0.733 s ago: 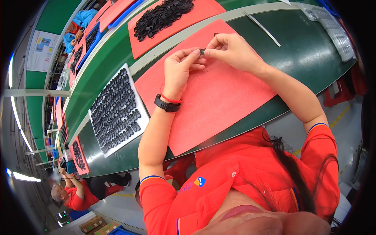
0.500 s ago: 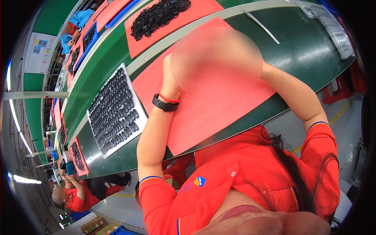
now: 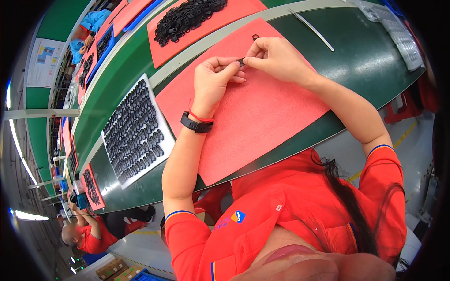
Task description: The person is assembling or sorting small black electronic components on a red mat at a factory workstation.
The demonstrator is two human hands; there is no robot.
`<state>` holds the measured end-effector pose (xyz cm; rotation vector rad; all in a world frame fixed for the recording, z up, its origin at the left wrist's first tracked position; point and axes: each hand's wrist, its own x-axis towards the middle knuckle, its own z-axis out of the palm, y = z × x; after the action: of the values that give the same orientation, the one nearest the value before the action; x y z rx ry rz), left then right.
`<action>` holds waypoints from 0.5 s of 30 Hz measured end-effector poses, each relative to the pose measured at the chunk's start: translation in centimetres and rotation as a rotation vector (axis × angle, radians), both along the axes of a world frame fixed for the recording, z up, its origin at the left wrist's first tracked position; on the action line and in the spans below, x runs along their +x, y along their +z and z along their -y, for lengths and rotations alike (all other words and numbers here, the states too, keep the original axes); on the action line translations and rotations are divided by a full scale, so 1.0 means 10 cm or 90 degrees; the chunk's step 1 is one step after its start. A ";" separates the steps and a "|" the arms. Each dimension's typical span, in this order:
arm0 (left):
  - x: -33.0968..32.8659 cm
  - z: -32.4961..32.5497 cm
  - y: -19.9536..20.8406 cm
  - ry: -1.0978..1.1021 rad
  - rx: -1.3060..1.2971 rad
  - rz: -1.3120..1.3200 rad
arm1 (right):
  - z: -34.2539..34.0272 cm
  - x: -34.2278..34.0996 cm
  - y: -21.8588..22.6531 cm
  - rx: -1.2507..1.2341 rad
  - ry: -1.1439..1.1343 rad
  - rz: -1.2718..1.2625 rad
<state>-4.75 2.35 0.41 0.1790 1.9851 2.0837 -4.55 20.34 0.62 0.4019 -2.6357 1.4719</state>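
My left hand [image 3: 216,80] and my right hand [image 3: 280,58] meet over the far part of a red foam mat [image 3: 253,126]. Pinched between their fingertips is a small black oval part [image 3: 242,62], mostly covered by the fingers. Thumb and forefinger of each hand are closed on it, the left from one side and the right from the other. Just beyond the right fingers, a small black ring-shaped part [image 3: 255,36] lies on the mat. A black band and a red cord circle my left wrist.
Left of the mat, a white tray [image 3: 169,146] carries rows of black oval parts. Farther off, a pile of black parts [image 3: 187,19] rests on another red mat. Tweezers [image 3: 311,30] lie on the green table [image 3: 356,61] at right. Clear plastic trays [image 3: 398,40] stand beyond. Other people work at left.
The hands were blurred half a second ago, so finger movement cannot be compared. Both forearms stay almost where they were, and the view has shifted slightly.
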 end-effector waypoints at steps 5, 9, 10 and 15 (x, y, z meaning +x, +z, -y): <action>0.01 -0.01 0.01 0.002 0.022 0.012 | -0.02 -0.02 0.01 -0.028 0.004 0.019; 0.01 -0.01 0.00 0.002 0.018 0.008 | -0.02 -0.02 -0.01 -0.041 0.012 0.024; 0.01 -0.01 0.01 0.001 0.018 0.008 | -0.01 -0.01 0.01 -0.025 0.004 0.022; 0.01 -0.01 -0.01 -0.005 0.012 0.003 | 0.01 0.01 0.00 -0.012 -0.010 -0.002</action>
<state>-4.68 2.40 0.32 0.1856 1.9598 2.0962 -4.46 20.27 0.58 0.3796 -2.6142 1.4897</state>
